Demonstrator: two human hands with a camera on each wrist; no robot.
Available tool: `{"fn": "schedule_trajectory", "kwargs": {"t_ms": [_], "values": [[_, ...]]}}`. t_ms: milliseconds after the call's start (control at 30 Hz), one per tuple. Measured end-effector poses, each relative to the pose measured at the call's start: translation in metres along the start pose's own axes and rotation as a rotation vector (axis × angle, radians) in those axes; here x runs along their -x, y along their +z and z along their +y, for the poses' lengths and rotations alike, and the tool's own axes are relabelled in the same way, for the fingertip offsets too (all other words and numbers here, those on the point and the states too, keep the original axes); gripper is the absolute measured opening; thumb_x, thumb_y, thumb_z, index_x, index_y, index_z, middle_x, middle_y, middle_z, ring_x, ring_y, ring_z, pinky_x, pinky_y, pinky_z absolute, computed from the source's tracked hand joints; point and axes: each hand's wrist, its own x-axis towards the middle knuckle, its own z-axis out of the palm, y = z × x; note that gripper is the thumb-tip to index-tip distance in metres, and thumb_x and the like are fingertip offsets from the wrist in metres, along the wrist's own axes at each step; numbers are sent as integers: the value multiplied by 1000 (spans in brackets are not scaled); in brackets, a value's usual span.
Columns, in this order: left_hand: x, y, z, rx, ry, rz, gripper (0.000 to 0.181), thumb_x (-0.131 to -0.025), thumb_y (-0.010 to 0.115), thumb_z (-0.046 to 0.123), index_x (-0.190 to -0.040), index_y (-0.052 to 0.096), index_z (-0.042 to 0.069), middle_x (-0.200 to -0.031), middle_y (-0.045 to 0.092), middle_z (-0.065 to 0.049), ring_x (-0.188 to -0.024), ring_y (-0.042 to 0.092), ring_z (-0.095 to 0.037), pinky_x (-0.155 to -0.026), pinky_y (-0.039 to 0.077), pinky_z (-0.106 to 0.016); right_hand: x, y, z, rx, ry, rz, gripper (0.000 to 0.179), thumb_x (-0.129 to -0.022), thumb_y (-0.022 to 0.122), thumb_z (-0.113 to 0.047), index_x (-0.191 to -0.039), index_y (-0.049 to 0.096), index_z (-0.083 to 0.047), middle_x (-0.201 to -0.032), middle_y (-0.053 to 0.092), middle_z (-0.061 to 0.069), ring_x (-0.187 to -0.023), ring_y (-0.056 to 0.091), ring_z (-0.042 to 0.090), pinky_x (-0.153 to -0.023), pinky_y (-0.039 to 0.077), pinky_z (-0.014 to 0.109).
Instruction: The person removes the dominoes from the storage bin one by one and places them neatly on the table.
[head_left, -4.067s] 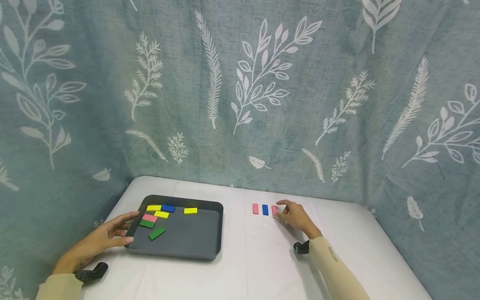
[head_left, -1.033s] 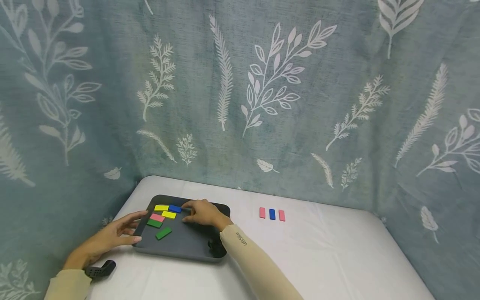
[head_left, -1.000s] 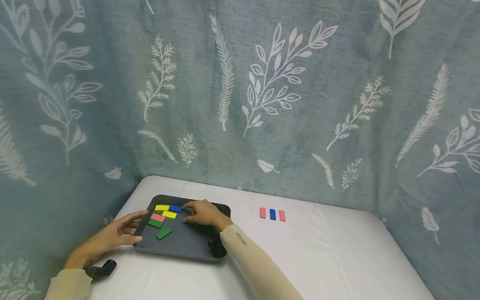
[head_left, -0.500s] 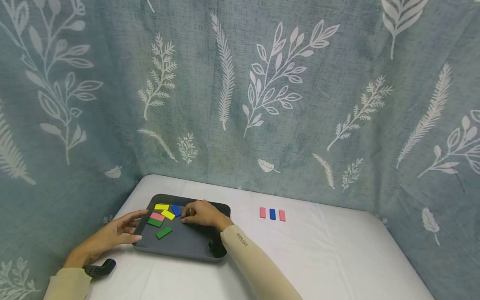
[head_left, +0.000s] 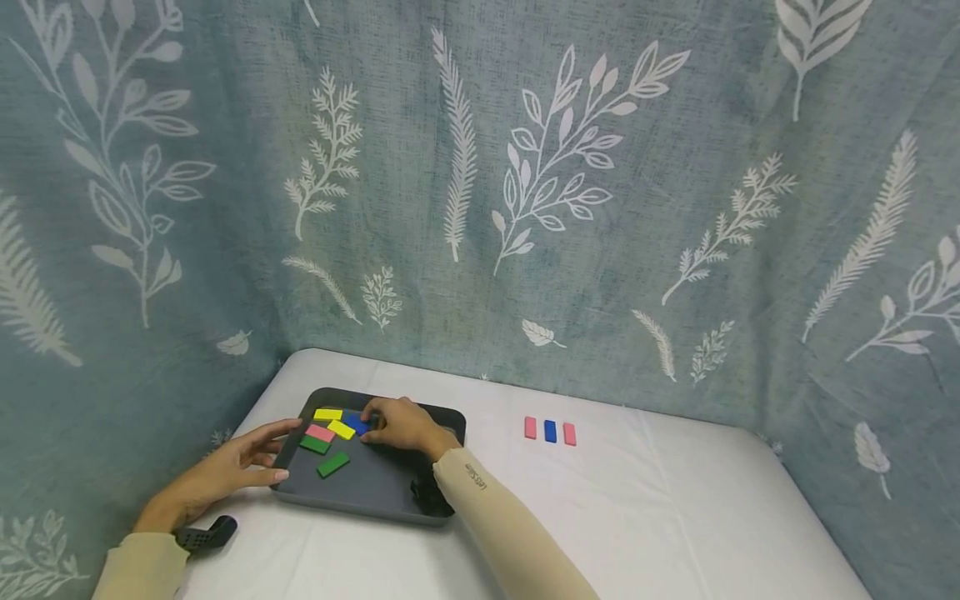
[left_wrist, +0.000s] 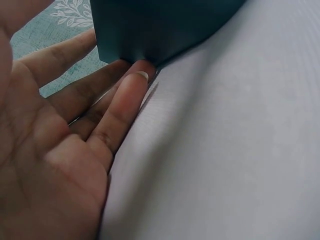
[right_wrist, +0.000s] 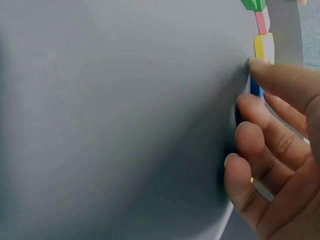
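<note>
In the head view, a dark grey tray holds several small flat rectangular blocks. My right hand reaches into it and pinches a blue block between thumb and fingers. Seen from the right wrist, my thumb touches this blue block, which my fingers partly hide. Beside it are two yellow blocks, a pink block and a green block; another green block lies apart. My left hand rests at the tray's left side, its fingertips touching the outer wall in the left wrist view.
On the white tabletop, right of the tray, a pink block, a blue block and another pink block stand in a row. A patterned curtain hangs around the back and sides.
My right hand has gone from the rightmost pink block in the row to the tray. There the blue block has turned, and the yellow block beside it has shifted slightly. My left hand stays put.
</note>
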Motion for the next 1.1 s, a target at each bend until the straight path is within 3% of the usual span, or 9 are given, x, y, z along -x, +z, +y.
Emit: {"fn": "schedule_trajectory", "kwargs": {"t_ms": [167, 433, 833, 1100], "values": [[1, 0, 3, 2, -1, 1, 80, -94, 77, 24, -161, 33, 20, -157, 37, -19, -135, 40, -43, -100, 40, -60, 1, 1, 0, -53, -26, 3, 17, -90, 82, -30, -98, 74, -17, -79, 68, -13, -69, 60, -1, -64, 47, 18], [-4, 1, 3, 10, -25, -7, 82, -94, 78, 26, -161, 32, 21, -161, 32, -19, -137, 37, -44, -101, 39, -61, -1, 2, 0, -54, 7, -9, 48, -89, 83, -33, -133, 69, -18, -75, 67, -13, -64, 60, 2, -67, 47, 20], [-2, 1, 4, 18, 2, -21, 80, -95, 76, 22, -162, 32, 21, -157, 39, -18, -134, 41, -41, -100, 40, -60, 5, -1, 1, -103, -15, -29, 46, -89, 83, -31, -130, 70, -13, -75, 66, -9, -62, 57, 4, -60, 45, 19], [2, 1, 4, 11, -18, -25, 79, -96, 75, 23, -162, 30, 23, -160, 32, -19, -137, 36, -44, -100, 39, -61, 7, 1, 1, -125, -35, -14, 46, -90, 83, -31, -128, 70, -9, -74, 66, -9, -61, 57, 4, -60, 46, 18]]}}
